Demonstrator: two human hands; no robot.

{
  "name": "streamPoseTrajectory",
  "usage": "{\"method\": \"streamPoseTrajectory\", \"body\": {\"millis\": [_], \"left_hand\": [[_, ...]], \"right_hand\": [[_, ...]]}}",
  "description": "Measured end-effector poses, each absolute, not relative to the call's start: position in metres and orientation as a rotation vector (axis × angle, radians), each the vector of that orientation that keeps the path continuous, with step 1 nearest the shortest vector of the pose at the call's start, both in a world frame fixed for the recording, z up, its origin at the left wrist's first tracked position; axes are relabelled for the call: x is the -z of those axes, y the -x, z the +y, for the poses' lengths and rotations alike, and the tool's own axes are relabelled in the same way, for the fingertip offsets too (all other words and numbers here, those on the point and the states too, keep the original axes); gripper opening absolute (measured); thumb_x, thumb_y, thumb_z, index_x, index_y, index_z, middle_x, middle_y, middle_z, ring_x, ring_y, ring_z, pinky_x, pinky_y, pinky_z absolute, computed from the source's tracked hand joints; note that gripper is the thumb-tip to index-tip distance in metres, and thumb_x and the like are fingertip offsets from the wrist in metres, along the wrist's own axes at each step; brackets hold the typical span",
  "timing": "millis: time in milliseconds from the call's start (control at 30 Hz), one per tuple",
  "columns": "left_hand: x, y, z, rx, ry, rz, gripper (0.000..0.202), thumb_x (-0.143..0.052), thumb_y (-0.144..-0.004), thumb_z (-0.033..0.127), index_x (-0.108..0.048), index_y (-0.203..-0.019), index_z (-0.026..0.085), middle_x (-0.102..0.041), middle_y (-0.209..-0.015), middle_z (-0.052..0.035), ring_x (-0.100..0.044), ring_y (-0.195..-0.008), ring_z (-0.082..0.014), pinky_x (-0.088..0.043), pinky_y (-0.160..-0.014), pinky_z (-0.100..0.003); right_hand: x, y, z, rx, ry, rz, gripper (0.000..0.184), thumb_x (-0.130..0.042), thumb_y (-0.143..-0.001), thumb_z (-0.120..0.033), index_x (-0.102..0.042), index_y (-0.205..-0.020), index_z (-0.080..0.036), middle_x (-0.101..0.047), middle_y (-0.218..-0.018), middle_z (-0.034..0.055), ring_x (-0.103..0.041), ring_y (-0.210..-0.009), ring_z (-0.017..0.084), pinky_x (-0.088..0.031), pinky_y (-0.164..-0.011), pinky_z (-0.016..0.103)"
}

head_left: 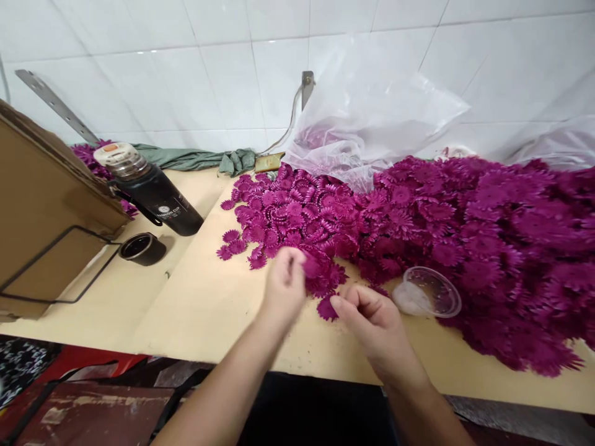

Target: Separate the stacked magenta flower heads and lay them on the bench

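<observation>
1. Clock read on the view, hub at its middle. Left hand (284,288) at 6, over the tabletop (195,316), beside the near edge of the smaller flower heap (297,207). Thumb and fingers look drawn together; blur there, so cannot tell whether they grip anything.
2. Right hand (379,328) between 4 and 5. Thumb and forefinger curl toward each other, thumb tip at the edge of a single magenta flower (328,309) lying between 5 and 6. Cannot tell if it is pinched or only touched.
3. Smaller heap around the hub; larger flower pile (502,248) at 3, the two running together.
4. Clear round tub (437,291) near 4, tilted against the larger pile, whitish stuff inside.
5. Clear plastic bag (385,118) between 1 and 2, behind the flowers.
6. Dark bottle (162,198) between 9 and 10, leaning (print on its side reads FASHION CUP). Black cup (151,251) just below it, near 9.
7. Cardboard box (46,204) far out at 9; green cloth (186,158) at 10.
</observation>
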State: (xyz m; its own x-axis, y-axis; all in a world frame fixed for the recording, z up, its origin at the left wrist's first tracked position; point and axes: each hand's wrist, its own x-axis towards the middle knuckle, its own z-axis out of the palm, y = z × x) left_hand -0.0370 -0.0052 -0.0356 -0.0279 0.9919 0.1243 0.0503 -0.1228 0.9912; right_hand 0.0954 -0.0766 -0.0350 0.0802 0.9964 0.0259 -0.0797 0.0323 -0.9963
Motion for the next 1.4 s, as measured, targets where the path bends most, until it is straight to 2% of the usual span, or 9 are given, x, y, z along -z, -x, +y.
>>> {"method": "streamPoseTrajectory", "body": {"millis": [100, 267, 367, 700, 900, 967, 1133, 1233, 1400], "left_hand": [[0.029, 0.053, 0.009, -1.365, -1.242, 1.297, 0.012, -0.051, -0.08, 0.017, -0.05, -0.067, 0.018, -0.049, -0.058, 0.0044, -0.042, -0.054, -0.0093, -0.035, -0.053, -0.02], [0.027, 0.036, -0.012, -1.02, -1.417, 1.006, 0.012, -0.055, -0.079, 0.024, -0.053, -0.07, 0.017, -0.05, -0.061, 0.003, -0.045, -0.056, -0.0101, -0.039, -0.054, -0.021], [0.035, 0.022, -0.029, -0.89, -1.373, 0.967, 0.012, -0.055, -0.08, 0.027, -0.053, -0.073, 0.017, -0.05, -0.065, 0.0025, -0.047, -0.06, -0.0109, -0.041, -0.057, -0.023], [0.036, 0.026, -0.035, -0.95, -1.271, 1.014, 0.024, -0.066, -0.074, 0.024, -0.06, -0.095, 0.016, -0.058, -0.078, -0.0008, -0.053, -0.072, -0.0119, -0.045, -0.067, -0.024], [0.04, 0.023, -0.035, -0.912, -1.272, 0.98, 0.01, -0.062, -0.074, 0.025, -0.057, -0.074, 0.016, -0.049, -0.06, 0.0041, -0.046, -0.056, -0.0096, -0.041, -0.055, -0.022], [0.04, 0.023, -0.035, -0.918, -1.299, 0.979, 0.007, -0.06, -0.075, 0.023, -0.057, -0.076, 0.017, -0.049, -0.062, 0.0037, -0.047, -0.058, -0.0099, -0.041, -0.056, -0.022], [0.037, 0.029, -0.038, -1.064, -1.47, 1.042, 0.023, -0.06, -0.075, 0.018, -0.061, -0.098, 0.018, -0.057, -0.086, -0.0037, -0.054, -0.077, -0.0136, -0.048, -0.07, -0.025], [0.034, 0.032, -0.039, -1.073, -1.605, 1.031, 0.017, -0.061, -0.076, 0.018, -0.065, -0.093, 0.017, -0.057, -0.09, -0.0052, -0.055, -0.077, -0.0137, -0.048, -0.072, -0.027], [0.037, 0.03, -0.04, -0.831, -1.397, 0.943, 0.009, -0.061, -0.077, 0.024, -0.064, -0.076, 0.016, -0.058, -0.075, -0.0026, -0.056, -0.069, -0.0135, -0.047, -0.064, -0.026]], "right_hand": [[0.036, -0.098, -0.085, -1.138, 1.183, -1.202, 0.038, -0.057, -0.084, -0.04, -0.041, -0.056, -0.02, -0.035, -0.053, -0.0054, -0.033, -0.049, 0.008, -0.03, -0.046, 0.022], [0.045, -0.099, -0.076, -0.929, 1.287, -1.19, 0.02, -0.061, -0.08, -0.038, -0.054, -0.083, -0.019, -0.054, -0.071, -0.0002, -0.051, -0.061, 0.012, -0.043, -0.055, 0.025], [0.051, -0.098, -0.072, -0.803, 1.354, -1.235, 0.016, -0.06, -0.08, -0.035, -0.055, -0.079, -0.019, -0.055, -0.071, 0.0008, -0.053, -0.062, 0.013, -0.045, -0.058, 0.026], [0.052, -0.101, -0.074, -1.162, 1.178, -0.92, 0.034, -0.066, -0.073, -0.051, -0.059, -0.077, -0.019, -0.057, -0.064, -0.0009, -0.053, -0.058, 0.012, -0.047, -0.055, 0.024], [0.055, -0.094, -0.076, -1.171, 1.148, -0.93, 0.036, -0.068, -0.071, -0.053, -0.06, -0.086, -0.02, -0.065, -0.073, 0.0026, -0.059, -0.066, 0.014, -0.051, -0.061, 0.028], [0.058, -0.094, -0.076, -1.122, 1.196, -0.964, 0.034, -0.068, -0.073, -0.05, -0.061, -0.086, -0.02, -0.066, -0.076, 0.0043, -0.06, -0.068, 0.016, -0.05, -0.062, 0.029], [0.062, -0.097, -0.073, -1.04, 1.305, -0.976, 0.033, -0.066, -0.074, -0.05, -0.06, -0.072, -0.018, -0.058, -0.062, 0.0001, -0.05, -0.056, 0.012, -0.043, -0.053, 0.025], [0.062, -0.097, -0.071, -1.028, 1.299, -0.994, 0.038, -0.065, -0.075, -0.05, -0.051, -0.06, -0.019, -0.047, -0.054, -0.0038, -0.041, -0.051, 0.009, -0.036, -0.048, 0.022], [0.054, -0.092, -0.067, -1.068, 1.249, -0.937, 0.052, -0.067, -0.068, -0.059, -0.038, -0.051, -0.02, -0.036, -0.049, -0.0064, -0.032, -0.047, 0.007, -0.03, -0.044, 0.021]]}}
